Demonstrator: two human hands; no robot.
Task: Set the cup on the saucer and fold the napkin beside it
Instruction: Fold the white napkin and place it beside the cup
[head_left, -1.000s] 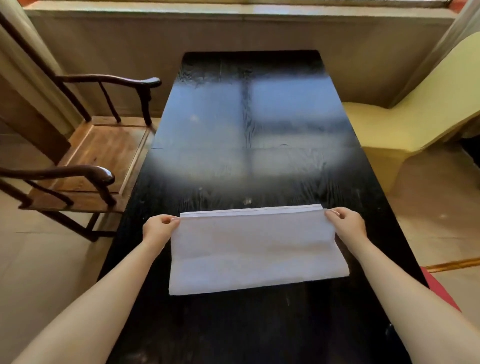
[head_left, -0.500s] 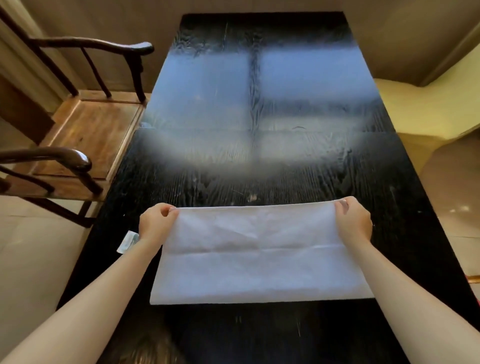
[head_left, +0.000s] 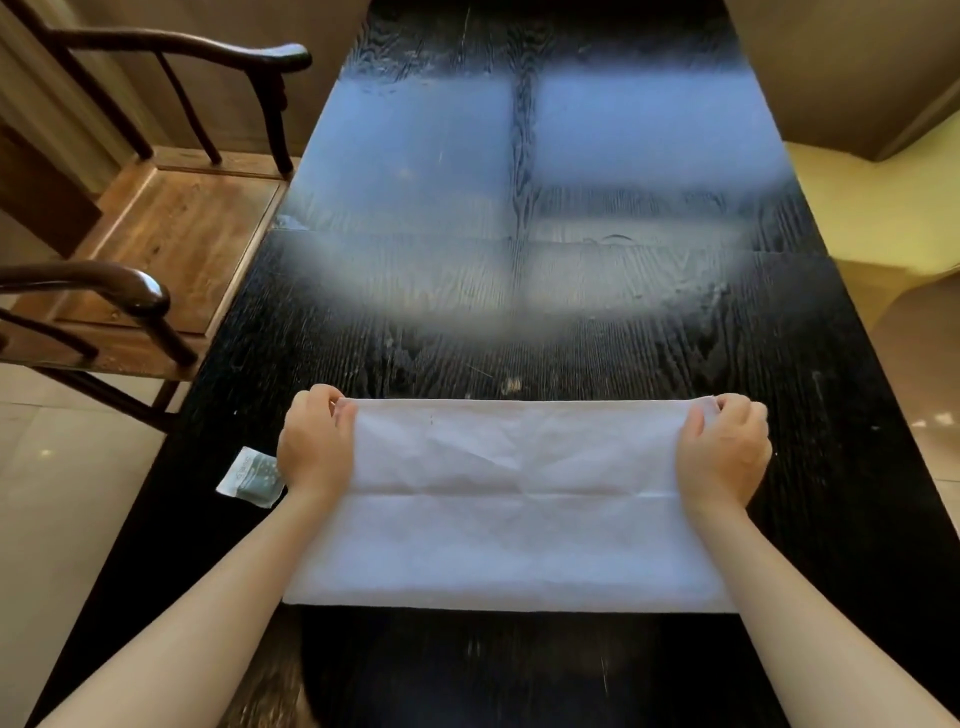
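Observation:
A white napkin (head_left: 514, 499) lies spread on the black wooden table (head_left: 519, 322), with a crease running across its middle. My left hand (head_left: 314, 447) pinches its far left corner and my right hand (head_left: 724, 449) pinches its far right corner. The far edge is stretched straight between the two hands. The near edge rests flat on the table. No cup and no saucer are in view.
A small teal-and-white packet (head_left: 252, 478) lies by the table's left edge, next to my left wrist. A dark wooden armchair (head_left: 150, 249) stands to the left of the table. A yellow chair (head_left: 883, 208) stands to the right.
The view has tilted down and closer. The napkin now shows more area toward me, with a middle crease in sight. Both hands keep hold of the far corners. The packet has come into view.

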